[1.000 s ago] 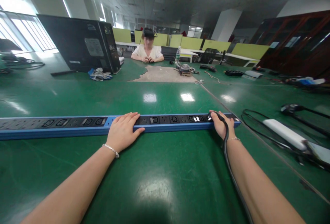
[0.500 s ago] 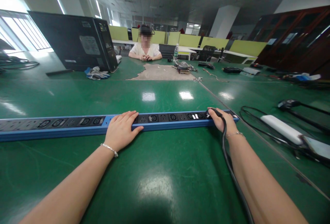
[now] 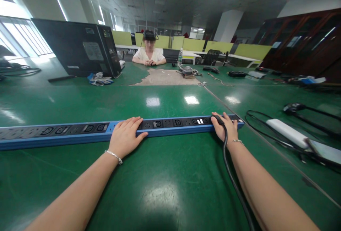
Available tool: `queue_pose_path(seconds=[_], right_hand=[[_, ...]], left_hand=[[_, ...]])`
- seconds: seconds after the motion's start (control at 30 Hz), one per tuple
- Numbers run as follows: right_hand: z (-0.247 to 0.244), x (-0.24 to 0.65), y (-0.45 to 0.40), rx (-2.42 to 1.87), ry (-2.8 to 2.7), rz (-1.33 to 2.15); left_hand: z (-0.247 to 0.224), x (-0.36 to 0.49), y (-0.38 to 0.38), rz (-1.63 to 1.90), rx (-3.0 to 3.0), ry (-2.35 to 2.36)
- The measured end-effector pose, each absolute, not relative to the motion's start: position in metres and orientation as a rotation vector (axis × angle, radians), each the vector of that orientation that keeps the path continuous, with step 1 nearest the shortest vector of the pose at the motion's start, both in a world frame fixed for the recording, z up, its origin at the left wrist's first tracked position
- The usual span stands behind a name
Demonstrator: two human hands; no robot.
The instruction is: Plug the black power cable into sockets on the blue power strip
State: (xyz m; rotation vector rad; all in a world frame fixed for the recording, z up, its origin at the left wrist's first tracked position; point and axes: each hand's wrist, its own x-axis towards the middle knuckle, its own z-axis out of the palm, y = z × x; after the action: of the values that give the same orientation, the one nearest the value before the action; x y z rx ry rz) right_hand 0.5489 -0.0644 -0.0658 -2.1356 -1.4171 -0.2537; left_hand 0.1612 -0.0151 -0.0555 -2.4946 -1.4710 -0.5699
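Strip (image 3: pixel 170 131) is a long blue bar, black face packed with sockets (image 3: pixel 177 122), lying flat and sideways across the table (image 3: pixel 186 160), left end out of view. Cord's (image 3: pixel 225 149) thick and black, top end at the strip's right part, can't tell if it's seated, rest trailing down loosely.

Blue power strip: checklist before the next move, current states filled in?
1. Left grip bearing on the blue power strip: ok, laid across it.
2. Right grip on the black plug: ok, held near the strip's right end.
3. Plug fully seated: cannot tell, fingers hide it.
4. Black cable slack: ok, loose curve in view; the rest leaves the frame.
5. White bar apart from the strip: ok, off to the right.
6. Co-worker's hands clear of the strip: ok, across the table.
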Motion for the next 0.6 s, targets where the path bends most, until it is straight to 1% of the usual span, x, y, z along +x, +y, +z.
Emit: queue_pose_path(seconds=[0.27, 0.4, 0.6], right_hand=[[-0.072, 0.548, -0.066, -2.062, -1.432, -0.314], [-0.072, 0.548, -0.061, -1.902, -1.407, -0.303], [-0.068, 0.571, -0.061, -1.596, -1.059, -0.373]], left_hand=[[-0.055, 0.161, -0.015, -0.589, -2.510, -1.470], [-0.055, 0.161, -0.015, -0.584, -2.504, -1.476], [-0.054, 0.161, -0.016, -0.557, -2.490, -1.464]])
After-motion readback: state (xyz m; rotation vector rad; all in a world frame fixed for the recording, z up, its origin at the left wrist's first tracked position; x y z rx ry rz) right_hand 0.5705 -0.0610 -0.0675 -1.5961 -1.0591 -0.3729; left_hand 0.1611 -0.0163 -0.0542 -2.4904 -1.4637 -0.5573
